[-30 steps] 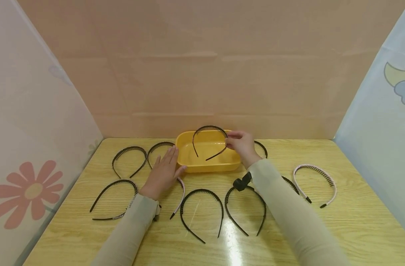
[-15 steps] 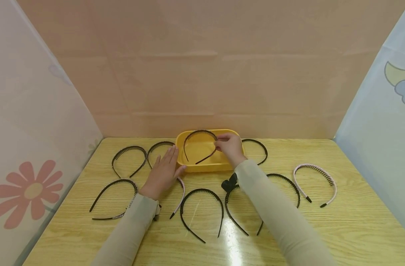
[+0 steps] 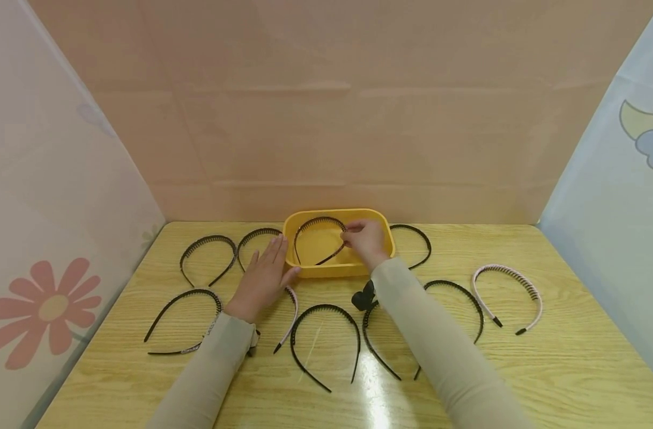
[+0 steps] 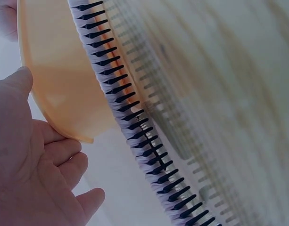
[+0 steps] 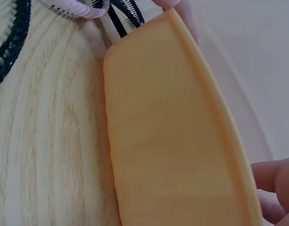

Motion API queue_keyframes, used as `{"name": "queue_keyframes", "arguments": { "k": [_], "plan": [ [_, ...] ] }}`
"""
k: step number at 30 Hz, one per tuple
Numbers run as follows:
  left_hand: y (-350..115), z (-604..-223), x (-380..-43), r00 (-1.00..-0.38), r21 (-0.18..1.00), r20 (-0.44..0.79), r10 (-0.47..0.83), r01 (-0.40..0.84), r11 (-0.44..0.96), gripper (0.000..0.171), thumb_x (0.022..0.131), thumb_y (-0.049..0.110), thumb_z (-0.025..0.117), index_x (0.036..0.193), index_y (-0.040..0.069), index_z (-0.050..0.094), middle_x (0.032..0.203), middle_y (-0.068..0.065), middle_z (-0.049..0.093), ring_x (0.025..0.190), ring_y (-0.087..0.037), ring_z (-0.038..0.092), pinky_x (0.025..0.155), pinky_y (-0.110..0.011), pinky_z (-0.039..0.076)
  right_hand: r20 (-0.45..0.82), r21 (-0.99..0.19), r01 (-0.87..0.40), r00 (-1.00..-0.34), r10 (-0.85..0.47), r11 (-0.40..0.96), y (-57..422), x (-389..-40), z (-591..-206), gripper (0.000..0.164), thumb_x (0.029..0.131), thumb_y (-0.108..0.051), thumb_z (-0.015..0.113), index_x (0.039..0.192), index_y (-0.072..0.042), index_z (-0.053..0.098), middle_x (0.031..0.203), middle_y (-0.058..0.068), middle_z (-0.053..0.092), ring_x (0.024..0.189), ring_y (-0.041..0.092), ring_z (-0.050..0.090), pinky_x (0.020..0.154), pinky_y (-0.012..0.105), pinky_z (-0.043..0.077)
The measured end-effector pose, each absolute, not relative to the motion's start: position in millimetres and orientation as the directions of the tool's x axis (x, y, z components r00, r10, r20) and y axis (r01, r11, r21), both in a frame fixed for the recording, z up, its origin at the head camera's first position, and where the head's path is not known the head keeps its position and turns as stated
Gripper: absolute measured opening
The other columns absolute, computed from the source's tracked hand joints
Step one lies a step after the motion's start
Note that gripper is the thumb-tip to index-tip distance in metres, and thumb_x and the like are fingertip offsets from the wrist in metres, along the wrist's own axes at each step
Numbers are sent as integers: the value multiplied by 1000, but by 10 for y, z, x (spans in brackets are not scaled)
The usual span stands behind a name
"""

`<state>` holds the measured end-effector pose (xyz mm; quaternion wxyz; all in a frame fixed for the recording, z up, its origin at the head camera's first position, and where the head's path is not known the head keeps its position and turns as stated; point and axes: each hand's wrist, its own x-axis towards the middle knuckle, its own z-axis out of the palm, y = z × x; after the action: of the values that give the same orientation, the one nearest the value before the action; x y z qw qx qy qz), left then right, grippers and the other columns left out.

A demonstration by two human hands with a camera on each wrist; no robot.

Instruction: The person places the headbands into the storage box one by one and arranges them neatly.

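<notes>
My right hand (image 3: pixel 366 241) pinches the right side of a black toothed headband (image 3: pixel 320 219) inside the yellow bin (image 3: pixel 337 271). In the right wrist view, the bin's front wall (image 5: pixel 158 127) hides most of that hand, and the headband is out of sight. With fingers extended, my left hand (image 3: pixel 264 277) rests against the bin's left end. The left wrist view has its fingers (image 4: pixel 64 153) at the bin's rim. Below that hand lies a pale pink headband (image 3: pixel 294 310) with black teeth, partly hidden by the hand and sleeve.
Several black headbands lie about the wooden table (image 3: pixel 584 369), including one at front centre (image 3: pixel 326 307) and one at far left (image 3: pixel 208 238). A pink headband (image 3: pixel 506 268) lies at the right. A black bow (image 3: pixel 363 297) shows beside my right sleeve. A tan backdrop (image 3: pixel 326 119) rises behind.
My right hand has moved left and down, bringing the black headband from above the bin's rim down into it. My left hand has stayed at the bin's left end.
</notes>
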<state>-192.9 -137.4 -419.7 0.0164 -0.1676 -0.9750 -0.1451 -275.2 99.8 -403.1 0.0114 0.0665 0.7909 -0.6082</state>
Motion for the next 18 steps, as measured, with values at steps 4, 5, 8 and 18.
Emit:
{"name": "queue_keyframes", "arguments": {
  "k": [4,5,8,18],
  "plan": [
    [-1370,-4197,-1929,-944,277,81,319,329,903,78,108,48,42,161,-2,13,168,-18,13,155,-31,14,121,-61,15,-90,-954,109,-993,82,280,989,-2756,-4063,26,92,2,72,117,7,70,111,24,70,92,32,73,80,35,61],
    [-1370,-4197,-1929,-945,277,79,318,328,903,78,108,49,42,161,-2,13,168,-18,13,155,-31,14,121,-61,15,-88,-952,108,-993,80,287,986,-2755,-4067,26,92,2,72,117,7,70,112,24,70,93,33,73,80,35,61],
    [-1369,-4198,-1930,-946,278,72,316,323,904,79,108,49,42,161,-1,13,168,-17,12,155,-31,13,122,-61,14,-83,-947,102,-994,73,305,975,-2747,-4069,27,92,2,71,118,8,69,113,24,69,96,35,73,80,33,61],
    [-1360,-4179,-1923,-946,286,92,311,325,901,78,108,48,44,161,-2,16,167,-17,15,154,-31,16,121,-60,16,-39,-897,57,-998,49,438,974,-2721,-4044,22,91,-3,73,112,4,73,109,20,71,94,31,71,73,30,59]
  ]
}}
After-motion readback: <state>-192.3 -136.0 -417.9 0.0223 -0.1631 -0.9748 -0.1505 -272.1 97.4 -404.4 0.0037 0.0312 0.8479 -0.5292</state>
